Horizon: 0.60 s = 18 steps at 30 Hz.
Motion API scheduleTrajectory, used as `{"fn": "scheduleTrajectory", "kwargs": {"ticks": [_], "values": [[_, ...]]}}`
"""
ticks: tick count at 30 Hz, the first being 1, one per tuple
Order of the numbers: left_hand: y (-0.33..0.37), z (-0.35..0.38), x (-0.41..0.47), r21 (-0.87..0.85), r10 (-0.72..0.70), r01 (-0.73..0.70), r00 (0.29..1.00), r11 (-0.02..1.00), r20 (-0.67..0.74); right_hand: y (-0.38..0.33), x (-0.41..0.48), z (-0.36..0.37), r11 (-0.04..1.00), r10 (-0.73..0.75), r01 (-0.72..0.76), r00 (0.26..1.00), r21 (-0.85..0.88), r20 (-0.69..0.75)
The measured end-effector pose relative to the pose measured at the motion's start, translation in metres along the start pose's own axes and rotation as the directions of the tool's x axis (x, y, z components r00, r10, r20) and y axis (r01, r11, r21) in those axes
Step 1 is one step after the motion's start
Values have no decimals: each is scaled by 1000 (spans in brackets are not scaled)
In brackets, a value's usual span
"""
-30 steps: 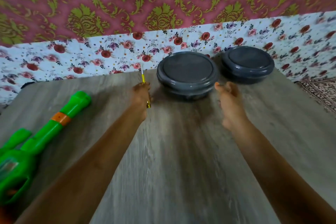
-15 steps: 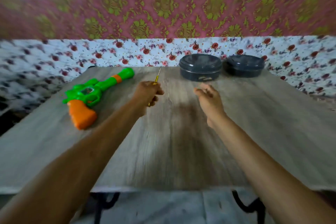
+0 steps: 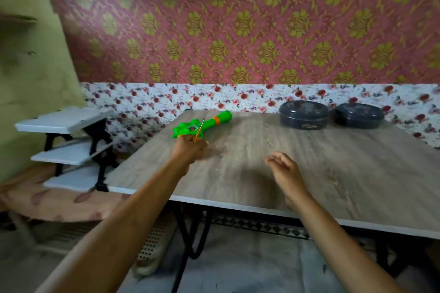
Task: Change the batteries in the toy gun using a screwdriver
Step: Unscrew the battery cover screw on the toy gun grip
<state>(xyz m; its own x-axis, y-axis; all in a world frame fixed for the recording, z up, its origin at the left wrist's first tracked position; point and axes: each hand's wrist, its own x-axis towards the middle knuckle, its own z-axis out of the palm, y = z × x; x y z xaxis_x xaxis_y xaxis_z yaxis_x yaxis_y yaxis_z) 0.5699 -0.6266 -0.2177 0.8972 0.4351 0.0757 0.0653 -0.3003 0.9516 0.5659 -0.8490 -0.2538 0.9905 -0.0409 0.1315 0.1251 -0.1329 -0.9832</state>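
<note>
A green toy gun [image 3: 209, 122] with an orange band lies at the far left corner of the wooden table [image 3: 309, 173]. My left hand [image 3: 189, 150] is closed around a small yellow-handled screwdriver [image 3: 199, 129], its shaft pointing up across the gun's body. This hand hides the gun's grip end. My right hand [image 3: 284, 171] hovers over the middle of the table, fingers apart and holding nothing.
Two dark round lidded containers [image 3: 304, 114] [image 3: 358, 115] stand at the table's far right by the floral cloth. White stepped shelves [image 3: 64, 143] on black frames stand left of the table. The table's near edge [image 3: 262, 209] runs across the view.
The view has pulled back and swung left. My left hand with the screwdriver has moved left to the toy gun, and my right hand has drawn back from the containers.
</note>
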Motion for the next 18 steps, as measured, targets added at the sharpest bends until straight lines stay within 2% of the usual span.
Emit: {"fn": "scheduleTrajectory", "kwargs": {"ticks": [5, 8, 11, 16, 18], "values": [[-18, -19, 29, 21, -90, 93, 991, 995, -103, 0, 21, 41, 999, 14, -17, 996, 29, 90], [-25, -17, 55, 36, -85, 92, 984, 995, -154, 0, 40, 56, 999, -4, 0, 995, 41, 100], [-23, -10, 77, 76, -71, 82, 988, 994, -139, 7, 59, 66, 999, -12, 6, 992, 45, 125], [-23, 5, 102, 285, 0, 13, 999, 959, -45, 23, 71, 68, 998, -41, 35, 988, 43, 149], [-27, 3, 105, 325, -39, 57, 997, 944, -61, 26, 72, 68, 998, -59, 56, 983, 23, 176]]}}
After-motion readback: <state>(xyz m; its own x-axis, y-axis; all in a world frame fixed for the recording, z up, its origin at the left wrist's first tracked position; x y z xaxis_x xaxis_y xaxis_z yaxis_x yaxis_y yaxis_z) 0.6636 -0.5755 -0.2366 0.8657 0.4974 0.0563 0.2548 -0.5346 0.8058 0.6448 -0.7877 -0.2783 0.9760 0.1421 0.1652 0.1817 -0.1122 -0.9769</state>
